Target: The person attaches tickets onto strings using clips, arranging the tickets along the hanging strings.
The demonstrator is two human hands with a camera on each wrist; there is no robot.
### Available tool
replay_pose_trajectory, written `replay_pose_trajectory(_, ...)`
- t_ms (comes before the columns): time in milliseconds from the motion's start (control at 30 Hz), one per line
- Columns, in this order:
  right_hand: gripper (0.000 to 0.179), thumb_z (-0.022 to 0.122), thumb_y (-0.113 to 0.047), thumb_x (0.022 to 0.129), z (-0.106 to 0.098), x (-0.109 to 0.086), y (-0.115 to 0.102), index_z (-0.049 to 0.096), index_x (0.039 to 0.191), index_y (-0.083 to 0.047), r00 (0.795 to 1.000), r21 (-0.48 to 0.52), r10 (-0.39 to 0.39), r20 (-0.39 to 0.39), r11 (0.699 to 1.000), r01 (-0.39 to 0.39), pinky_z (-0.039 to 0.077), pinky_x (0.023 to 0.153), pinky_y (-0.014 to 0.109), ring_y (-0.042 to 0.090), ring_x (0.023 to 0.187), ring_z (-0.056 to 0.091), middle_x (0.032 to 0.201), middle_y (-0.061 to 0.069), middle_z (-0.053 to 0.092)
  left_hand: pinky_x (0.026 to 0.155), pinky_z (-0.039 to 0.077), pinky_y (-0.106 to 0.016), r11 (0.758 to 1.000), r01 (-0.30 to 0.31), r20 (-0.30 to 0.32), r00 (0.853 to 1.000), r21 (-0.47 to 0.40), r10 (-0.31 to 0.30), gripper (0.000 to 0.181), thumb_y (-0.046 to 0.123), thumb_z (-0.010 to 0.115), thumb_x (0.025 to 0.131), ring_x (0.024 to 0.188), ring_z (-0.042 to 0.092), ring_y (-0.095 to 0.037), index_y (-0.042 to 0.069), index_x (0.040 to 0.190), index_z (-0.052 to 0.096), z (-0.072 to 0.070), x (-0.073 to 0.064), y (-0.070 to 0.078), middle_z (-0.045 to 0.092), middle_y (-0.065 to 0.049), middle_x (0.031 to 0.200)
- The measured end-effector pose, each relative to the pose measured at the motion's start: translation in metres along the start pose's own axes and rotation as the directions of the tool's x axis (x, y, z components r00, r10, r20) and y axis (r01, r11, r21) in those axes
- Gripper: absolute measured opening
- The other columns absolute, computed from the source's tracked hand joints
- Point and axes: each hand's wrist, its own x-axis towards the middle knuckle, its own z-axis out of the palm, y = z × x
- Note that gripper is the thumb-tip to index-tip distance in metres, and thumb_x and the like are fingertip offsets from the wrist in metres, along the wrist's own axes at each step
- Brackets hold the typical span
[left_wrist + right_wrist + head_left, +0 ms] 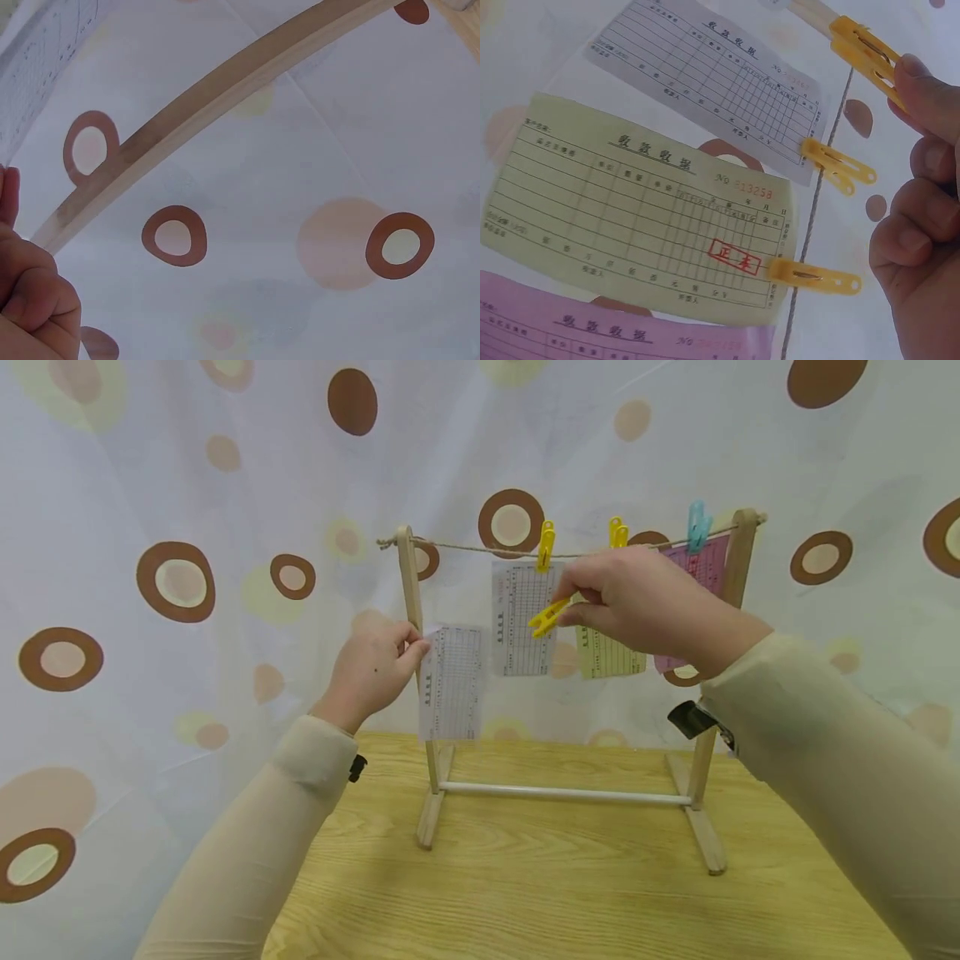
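My left hand (375, 668) pinches the upper left edge of a loose white receipt slip (453, 693), below the twine (472, 548) near the left post. In the left wrist view, part of that slip (37, 67) shows above the fingers. Between thumb and fingers, my right hand (645, 602) holds a yellow clothespin (547, 618) in front of a hanging white receipt (517, 643). The right wrist view shows that held clothespin (859, 52) pinched at its handle end. Another yellow clothespin (546, 547) clips the hanging white receipt to the twine.
Farther right hang a yellow receipt (652, 202) under a yellow clothespin (618, 532) and a pink receipt (712, 564) under a blue clothespin (698, 527). Wooden posts (411, 577) and a white crossbar (562, 792) form the rack on the wood-grain table (555, 877), before a dotted curtain (247, 485).
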Motion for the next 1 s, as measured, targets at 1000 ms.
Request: replay_pose_trajectory(1000,0.023,0.054,-0.022,0.106,-0.003,0.124,-0.021,0.071,0.117,-0.012,0.958,-0.048,0.255,0.132,0.967,-0.251,0.049,0.082,0.035,0.02,0.091,0.061,0.114,0.002,0.07,0.057,0.042,-0.037,0.989,0.119,-0.084,0.99,0.084,-0.112,0.025,0.032,0.059,0.104,0.065,0.057,-0.023,0.008,0.104,0.068,-0.025,0.05,0.019,0.069,-0.008,0.085)
